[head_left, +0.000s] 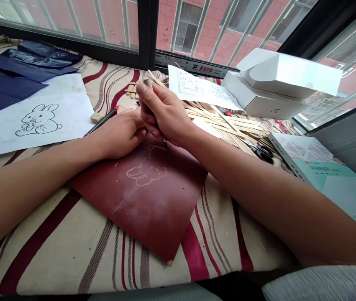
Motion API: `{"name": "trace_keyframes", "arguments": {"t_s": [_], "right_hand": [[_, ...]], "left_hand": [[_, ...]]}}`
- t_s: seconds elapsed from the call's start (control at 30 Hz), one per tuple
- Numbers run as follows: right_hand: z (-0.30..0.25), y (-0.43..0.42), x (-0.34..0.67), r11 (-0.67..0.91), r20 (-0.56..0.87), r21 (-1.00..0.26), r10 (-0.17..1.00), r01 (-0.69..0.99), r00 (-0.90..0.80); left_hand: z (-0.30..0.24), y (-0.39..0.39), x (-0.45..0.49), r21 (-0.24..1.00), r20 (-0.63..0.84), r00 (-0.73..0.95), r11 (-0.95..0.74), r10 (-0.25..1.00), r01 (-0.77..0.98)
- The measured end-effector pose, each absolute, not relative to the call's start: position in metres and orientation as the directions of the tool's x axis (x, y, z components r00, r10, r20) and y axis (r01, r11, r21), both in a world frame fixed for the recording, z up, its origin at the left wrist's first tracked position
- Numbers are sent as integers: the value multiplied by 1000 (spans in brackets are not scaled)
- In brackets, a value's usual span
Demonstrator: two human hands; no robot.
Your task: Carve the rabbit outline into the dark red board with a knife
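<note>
A dark red sheet [152,213] lies at a slant on the cloth, bearing a pale, upside-down rabbit outline. My right hand [168,108] is closed in a fist over its far part, thumb on top. It grips what looks like a carving tool: a rounded wooden end [148,83] shows above the fist, and a short dark tip [165,144] pokes out below, close to the outline. My left hand [124,131] rests on the sheet's far left part with curled fingers, against the right hand. Its fingertips are hidden, so what they hold cannot be made out.
At left, a paper with a rabbit drawing [74,96] lies partly under dark blue sheets [5,90]. A pen [102,120] and an eraser-like block [96,117] lie near my left hand. Beyond my right arm are wooden strips [224,127], scissors [264,154], a white box [268,102] and a book [328,175].
</note>
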State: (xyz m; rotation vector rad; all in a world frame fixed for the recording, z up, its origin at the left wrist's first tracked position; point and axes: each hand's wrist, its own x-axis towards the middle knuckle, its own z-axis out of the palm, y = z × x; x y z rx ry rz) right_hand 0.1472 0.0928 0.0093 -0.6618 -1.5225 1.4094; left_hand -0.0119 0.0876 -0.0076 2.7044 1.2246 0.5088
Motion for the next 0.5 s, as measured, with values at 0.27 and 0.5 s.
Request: {"name": "trace_keyframes", "arguments": {"t_s": [0.27, 0.5], "right_hand": [[6, 97, 142, 204, 277, -952, 894, -230, -351], [-5, 112, 141, 258, 306, -952, 847, -167, -436]], "left_hand": [[-8, 89, -12, 256, 211, 581, -618, 786, 743], [-10, 90, -12, 254, 226, 585, -627, 779, 737]]}}
